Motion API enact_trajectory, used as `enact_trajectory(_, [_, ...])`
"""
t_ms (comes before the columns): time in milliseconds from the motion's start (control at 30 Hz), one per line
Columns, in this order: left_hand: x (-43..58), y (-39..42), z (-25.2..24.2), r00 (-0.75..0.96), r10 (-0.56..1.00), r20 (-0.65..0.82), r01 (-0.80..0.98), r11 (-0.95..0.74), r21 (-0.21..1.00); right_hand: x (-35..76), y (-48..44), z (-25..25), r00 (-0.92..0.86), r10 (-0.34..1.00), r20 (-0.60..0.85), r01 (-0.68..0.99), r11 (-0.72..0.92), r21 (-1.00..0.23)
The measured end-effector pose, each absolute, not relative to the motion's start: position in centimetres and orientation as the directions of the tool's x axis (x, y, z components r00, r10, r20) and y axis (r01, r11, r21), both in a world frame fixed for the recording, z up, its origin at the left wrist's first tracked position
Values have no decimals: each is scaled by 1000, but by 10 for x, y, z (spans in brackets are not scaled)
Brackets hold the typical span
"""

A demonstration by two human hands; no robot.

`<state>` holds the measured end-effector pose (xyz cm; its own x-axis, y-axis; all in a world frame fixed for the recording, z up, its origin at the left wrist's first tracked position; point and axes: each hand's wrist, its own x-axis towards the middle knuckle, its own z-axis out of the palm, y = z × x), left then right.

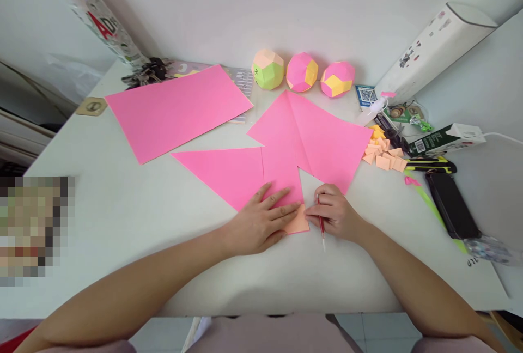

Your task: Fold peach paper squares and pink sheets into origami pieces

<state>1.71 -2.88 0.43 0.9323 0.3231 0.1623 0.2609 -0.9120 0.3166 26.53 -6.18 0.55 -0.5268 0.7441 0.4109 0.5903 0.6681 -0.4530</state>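
Observation:
My left hand (pixel 261 221) lies flat with fingers spread over a folded pink paper sheet (pixel 281 165) and a peach paper piece (pixel 298 223) at its lower corner. Red shows along the peach piece's bottom edge. My right hand (pixel 337 212) is closed on a slim red pen (pixel 321 225) with a clear end pointing toward me. Its fingertips touch or nearly touch the peach piece's right edge. One pink flap points left, and larger pink panels spread toward the back right. Part of the peach piece is hidden under my left fingers.
A pink sheet (pixel 180 113) lies at back left, near keys (pixel 149 72). Three paper balls (pixel 302 72) stand by the wall. To the right are peach paper pieces (pixel 384 151), a yellow-black cutter (pixel 431 165), a black case (pixel 452 205), a drink carton (pixel 447 139) and a white cylinder (pixel 433 53).

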Motion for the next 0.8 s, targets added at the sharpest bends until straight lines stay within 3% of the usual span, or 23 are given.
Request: enact_trajectory(800, [18,-28,3,937,313,153,259,-919,296,265,-62,5,-527,736,424,581,676,-453])
